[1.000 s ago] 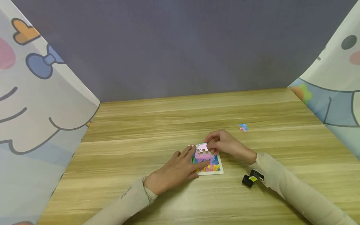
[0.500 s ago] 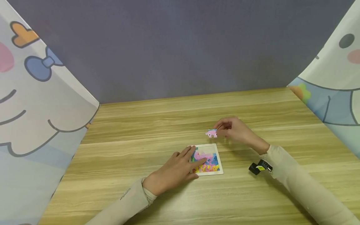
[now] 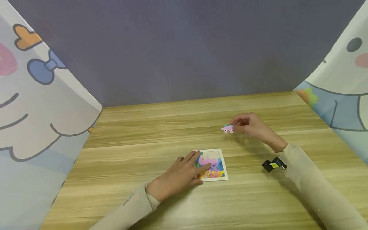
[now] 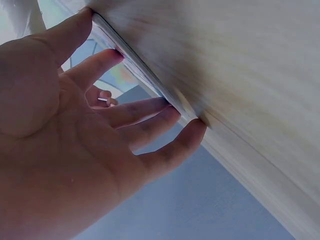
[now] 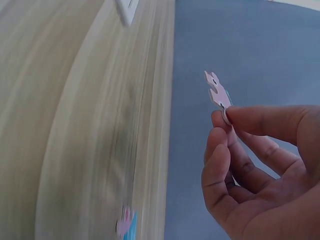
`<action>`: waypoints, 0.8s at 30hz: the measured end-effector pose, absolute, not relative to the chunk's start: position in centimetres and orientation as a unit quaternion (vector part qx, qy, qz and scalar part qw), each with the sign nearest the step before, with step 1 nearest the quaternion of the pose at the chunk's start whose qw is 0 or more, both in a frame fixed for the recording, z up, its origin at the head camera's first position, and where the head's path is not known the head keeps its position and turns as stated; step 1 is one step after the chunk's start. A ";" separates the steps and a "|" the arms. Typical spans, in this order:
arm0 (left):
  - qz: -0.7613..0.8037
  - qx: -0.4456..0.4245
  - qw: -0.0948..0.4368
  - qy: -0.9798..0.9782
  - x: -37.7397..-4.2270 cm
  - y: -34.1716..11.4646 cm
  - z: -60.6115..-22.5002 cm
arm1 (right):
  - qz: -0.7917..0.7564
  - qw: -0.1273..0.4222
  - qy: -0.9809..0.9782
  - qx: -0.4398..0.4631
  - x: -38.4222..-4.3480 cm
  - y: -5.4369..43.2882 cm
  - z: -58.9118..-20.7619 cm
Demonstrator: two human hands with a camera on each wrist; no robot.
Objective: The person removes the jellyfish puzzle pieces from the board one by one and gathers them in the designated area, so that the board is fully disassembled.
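Note:
A small square jigsaw puzzle in a white frame [image 3: 226, 169] lies on the table, showing a pink, blue and yellow picture with a pale bare strip along its top. My left hand [image 3: 179, 175] rests on its left side, fingers spread. In the left wrist view, the fingertips [image 4: 197, 125] touch the edge of the frame [image 4: 130, 52]. Above the table, beyond the puzzle's upper right, my right hand [image 3: 253, 127] pinches a pink puzzle piece [image 3: 228, 129] with an eye on it. The right wrist view shows this piece [image 5: 218, 92] between thumb and finger.
A second, pink and blue puzzle piece [image 5: 127, 225] lies on the table below my right hand, mostly hidden in the head view. A small black device [image 3: 273, 164] is strapped at the right wrist. A grey panel [image 3: 195, 51] rises behind the wooden table [image 3: 143, 127].
My right hand has lifted the pink puzzle piece off the puzzle's top and carried it up and right, over the loose piece. The left hand stays on the frame.

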State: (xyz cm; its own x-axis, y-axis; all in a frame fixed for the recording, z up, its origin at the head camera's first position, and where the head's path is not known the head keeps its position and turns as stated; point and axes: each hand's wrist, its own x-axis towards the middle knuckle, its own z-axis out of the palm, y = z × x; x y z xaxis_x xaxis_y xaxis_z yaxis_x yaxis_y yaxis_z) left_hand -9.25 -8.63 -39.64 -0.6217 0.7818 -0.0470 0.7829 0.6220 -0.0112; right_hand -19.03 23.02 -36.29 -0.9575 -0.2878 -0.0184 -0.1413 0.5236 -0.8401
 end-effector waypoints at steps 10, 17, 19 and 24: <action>0.008 0.443 0.009 0.897 -9.2 -8.8 -39.8 | -0.456 0.075 0.879 -0.119 -20.0 24.3 -37.4; -0.007 0.434 0.014 0.901 -9.2 -8.7 -39.6 | -0.416 0.047 0.898 -0.137 -20.3 24.6 -38.4; -0.006 0.432 0.017 0.902 -9.2 -8.6 -39.7 | -0.394 0.037 0.906 -0.147 -20.5 24.7 -38.8; 0.001 0.432 0.016 0.902 -9.2 -8.6 -39.7 | -0.346 0.028 0.924 -0.158 -20.7 24.7 -39.5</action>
State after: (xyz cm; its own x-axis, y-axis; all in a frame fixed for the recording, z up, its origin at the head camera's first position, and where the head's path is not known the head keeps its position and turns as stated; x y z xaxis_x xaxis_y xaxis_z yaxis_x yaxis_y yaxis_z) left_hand -9.17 -8.63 -39.70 -0.6257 0.7796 -0.0284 0.7795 0.6262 0.0160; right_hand -20.69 24.72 -39.47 -0.9485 -0.3117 0.0568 -0.2723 0.7103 -0.6491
